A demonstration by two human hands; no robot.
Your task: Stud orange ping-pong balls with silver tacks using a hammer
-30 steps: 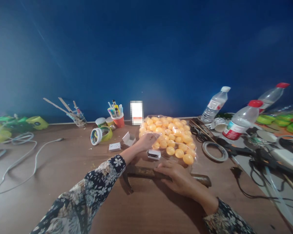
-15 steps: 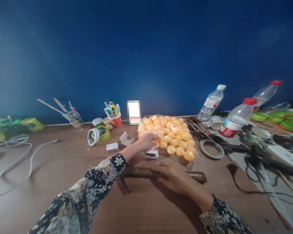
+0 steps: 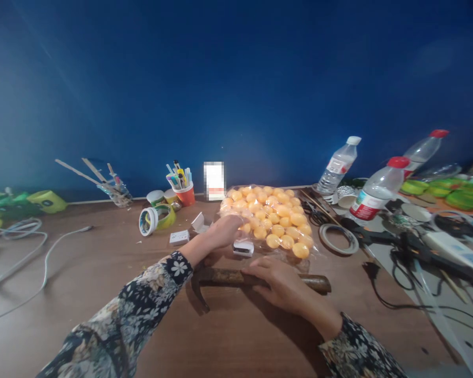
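My left hand (image 3: 229,231) is at the near left edge of a clear plastic bag of orange-yellow balls (image 3: 274,215). Its fingers point down and away from me, and their tips are hidden, so whether it grips the plastic cannot be seen. Lying across the table is a hammer (image 3: 223,276) with a wooden handle and a dark claw head at the left. My right hand (image 3: 274,278) is closed over the middle of that handle. Between the two hands sits a small open white box (image 3: 243,248) with something dark inside.
Left of the bag are a small white box (image 3: 179,238), a roll of yellow tape (image 3: 166,216) and an orange cup of pens (image 3: 186,194). On the right stand plastic bottles (image 3: 374,197), a tape roll (image 3: 339,239), a black glue gun (image 3: 372,236) and cords. A white cable (image 3: 47,257) runs along the left.
My left hand has drawn back to the left, from over the balls to the bag's edge. My right hand stays on the hammer handle. The whole view has shifted slightly.
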